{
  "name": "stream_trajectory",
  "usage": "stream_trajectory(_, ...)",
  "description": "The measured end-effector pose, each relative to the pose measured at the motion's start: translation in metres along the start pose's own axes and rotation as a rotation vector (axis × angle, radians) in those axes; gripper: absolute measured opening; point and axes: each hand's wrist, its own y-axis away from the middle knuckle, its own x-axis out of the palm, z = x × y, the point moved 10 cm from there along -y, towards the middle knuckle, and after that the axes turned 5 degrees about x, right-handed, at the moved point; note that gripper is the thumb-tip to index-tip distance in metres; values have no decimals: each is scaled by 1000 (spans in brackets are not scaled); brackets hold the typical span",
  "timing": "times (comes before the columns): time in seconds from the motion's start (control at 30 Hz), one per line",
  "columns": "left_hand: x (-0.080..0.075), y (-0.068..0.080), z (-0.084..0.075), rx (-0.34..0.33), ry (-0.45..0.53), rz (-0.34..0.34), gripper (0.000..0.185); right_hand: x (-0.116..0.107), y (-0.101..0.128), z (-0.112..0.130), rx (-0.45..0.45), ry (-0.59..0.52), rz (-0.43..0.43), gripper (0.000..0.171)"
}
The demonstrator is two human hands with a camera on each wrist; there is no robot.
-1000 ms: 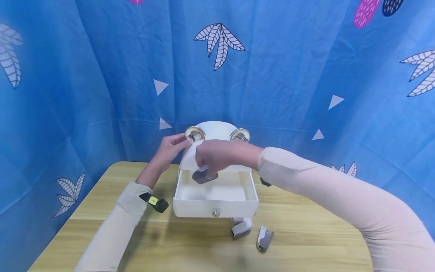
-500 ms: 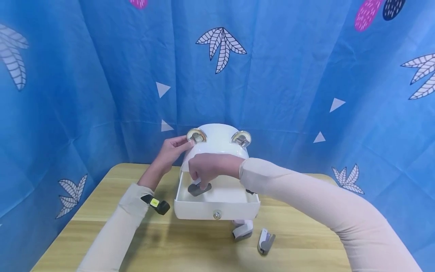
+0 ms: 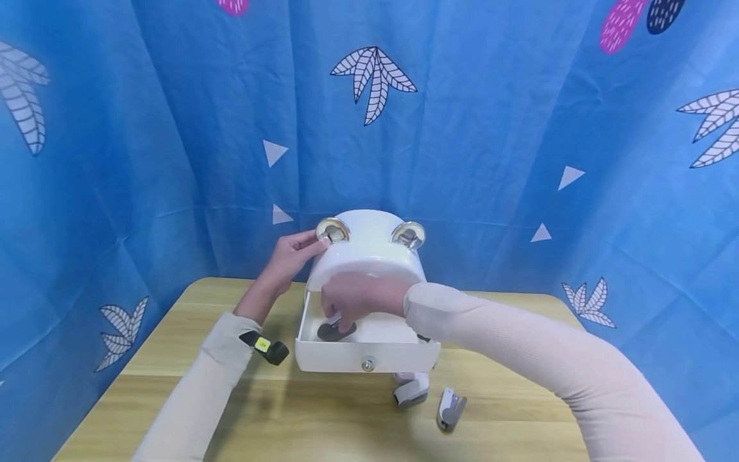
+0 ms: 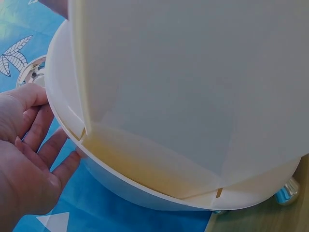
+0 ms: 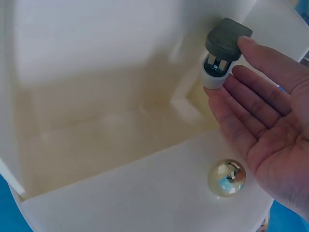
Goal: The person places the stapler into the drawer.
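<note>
the right hand is lower now than a moment ago. it has gone down into the open white drawer, and the little grey and white clip has gone down with it. a second ago the clip was up above the drawer; now it sits low inside, near the back left corner. in the right wrist view the fingers are nearly straight and spread, and only the fingertips touch the clip. so it looks like the hand is letting go, and the clip is as good as put away.

the left hand has not moved. its fingers are straight and rest flat on the side of the round white box, by one shiny knob.

two more clips lie on the wooden table in front of the drawer, so there is more to put in.
</note>
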Motion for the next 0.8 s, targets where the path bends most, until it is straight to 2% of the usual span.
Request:
stream_trajectory(0.1,1,1,0,2,-4,0,48,1,0,2,-10,-27,-16,49)
stream_trajectory(0.2,2,2,1,5,-9,0,48,0,0,3,-17,-43,-28,44)
stream_trajectory(0.43,3,5,1,-10,-20,4,48,-8,5,-2,-31,24,-11,7)
stream_trajectory(0.63,2,7,-2,-5,-40,1,48,-19,14,-7,-21,-117,0,25)
stream_trajectory(0.8,1,7,-2,-8,-45,-2,49,-32,31,-15,-13,-243,-47,27)
